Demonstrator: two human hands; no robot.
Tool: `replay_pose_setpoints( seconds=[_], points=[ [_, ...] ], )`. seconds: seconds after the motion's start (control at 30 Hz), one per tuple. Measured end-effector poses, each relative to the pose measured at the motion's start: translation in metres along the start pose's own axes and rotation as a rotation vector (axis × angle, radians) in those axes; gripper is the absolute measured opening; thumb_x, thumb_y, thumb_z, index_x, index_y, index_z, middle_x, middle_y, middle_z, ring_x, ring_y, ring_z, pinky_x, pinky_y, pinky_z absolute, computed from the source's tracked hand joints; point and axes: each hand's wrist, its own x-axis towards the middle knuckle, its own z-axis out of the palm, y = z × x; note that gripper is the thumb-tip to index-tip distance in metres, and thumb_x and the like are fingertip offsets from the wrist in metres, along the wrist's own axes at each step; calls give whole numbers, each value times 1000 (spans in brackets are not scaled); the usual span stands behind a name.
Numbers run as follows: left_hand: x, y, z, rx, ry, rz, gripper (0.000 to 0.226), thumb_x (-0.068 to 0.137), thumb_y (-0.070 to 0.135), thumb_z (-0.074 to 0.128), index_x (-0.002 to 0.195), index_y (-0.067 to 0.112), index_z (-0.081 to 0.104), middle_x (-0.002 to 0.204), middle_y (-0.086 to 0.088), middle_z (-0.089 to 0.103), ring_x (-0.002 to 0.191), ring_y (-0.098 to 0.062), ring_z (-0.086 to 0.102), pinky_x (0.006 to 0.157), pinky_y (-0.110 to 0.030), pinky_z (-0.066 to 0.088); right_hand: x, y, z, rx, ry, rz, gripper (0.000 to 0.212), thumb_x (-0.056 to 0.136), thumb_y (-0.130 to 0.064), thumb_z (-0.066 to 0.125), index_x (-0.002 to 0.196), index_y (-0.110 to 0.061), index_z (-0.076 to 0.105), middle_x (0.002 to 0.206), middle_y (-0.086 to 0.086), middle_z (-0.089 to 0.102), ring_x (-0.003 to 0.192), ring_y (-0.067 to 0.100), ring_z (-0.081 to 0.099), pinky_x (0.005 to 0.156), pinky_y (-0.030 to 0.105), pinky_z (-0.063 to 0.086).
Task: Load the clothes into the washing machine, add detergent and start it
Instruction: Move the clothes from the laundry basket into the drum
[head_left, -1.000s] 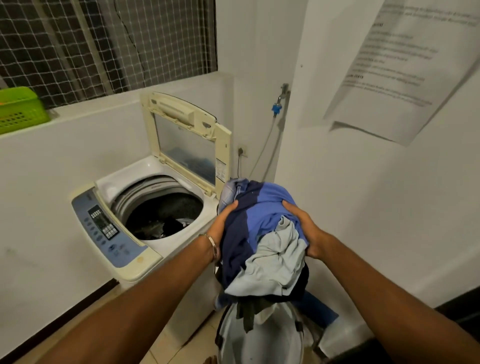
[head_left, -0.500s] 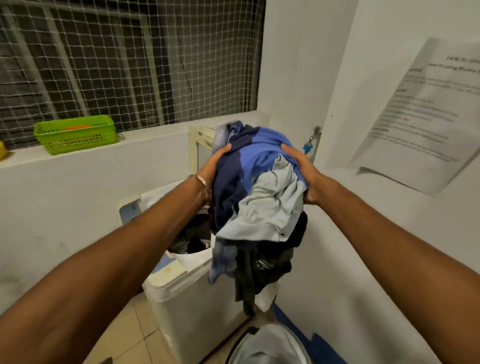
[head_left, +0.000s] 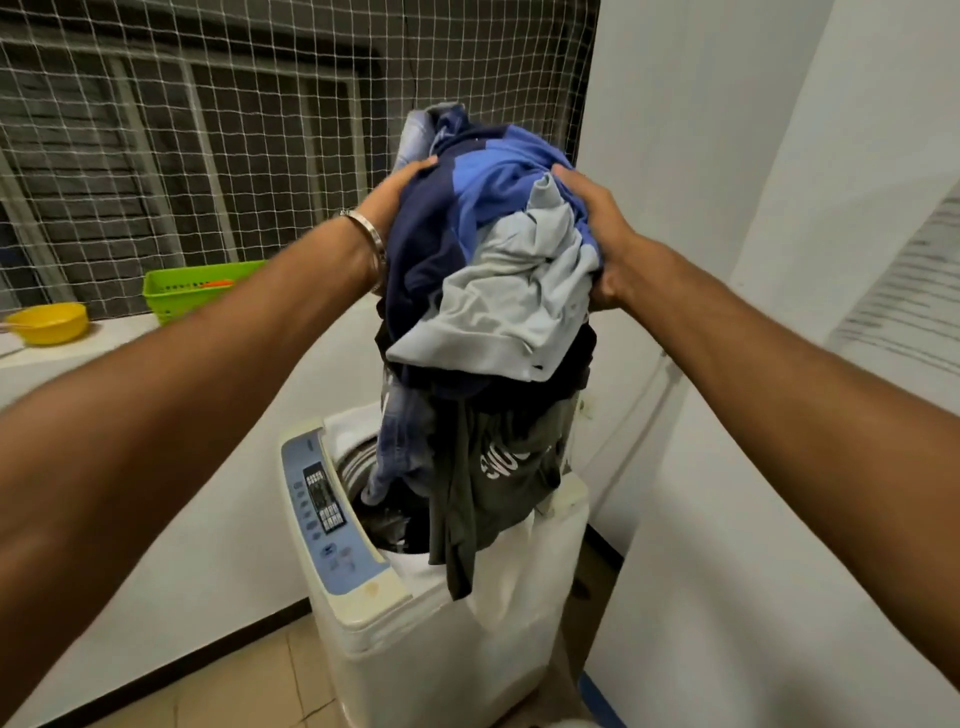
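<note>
Moved since earlier: bundle of clothes (head_left: 488, 270) now hangs above the washing machine (head_left: 447, 613) rather than low at its right side; a yellow bowl (head_left: 49, 323) has come into view.
Left hand (head_left: 397, 200): pressed on the bundle's left side, fingers (head_left: 418, 167) clamped over dark navy cloth; a metal bangle (head_left: 366, 234) circles the wrist.
Right hand (head_left: 597, 234): gripping the bundle's right side, fingers closed into the blue and grey cloth.
Clothes: held between both hands over the machine's open tub; a denim piece and a dark olive garment (head_left: 488, 483) trail down, the olive one draped over the tub rim.
Washing machine: control panel (head_left: 327, 512) along its left edge.
Ledge left of machine: green basket (head_left: 195, 291), with the bowl further left.
</note>
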Motion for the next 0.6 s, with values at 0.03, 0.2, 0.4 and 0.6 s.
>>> replay_pose_setpoints(
  seconds=[0.03,0.2,0.4,0.6],
  points=[
    [9,8,-8,9,2,23,30,100,29,41,103,11,65,86,-7,75,82,-19,71,79,-29,55,7,-7,7,-3,-9,-11,70,77,-69,55,119,-15,70,106,11,73,94,31,70,84,41,56],
    [48,43,-52,14,16,119,33,102,25,37,96,11,67,80,-5,76,77,-16,72,83,-27,55,52,-31,41,-38,-19,-48,71,77,-69,55,118,-14,71,111,12,73,98,31,69,88,43,55],
    [93,39,-107,18,14,150,48,102,21,38,80,19,81,86,-6,75,89,-21,67,96,-34,48,120,-25,67,-39,7,-37,70,76,-69,56,117,-14,72,113,12,73,103,32,68,93,46,53],
    [129,-2,-168,66,24,-49,31,100,34,41,107,14,64,89,-5,76,82,-17,72,82,-29,53,186,13,76,-16,27,-6,69,78,-66,57,121,-14,70,120,14,69,109,34,65,101,50,48]
  ],
)
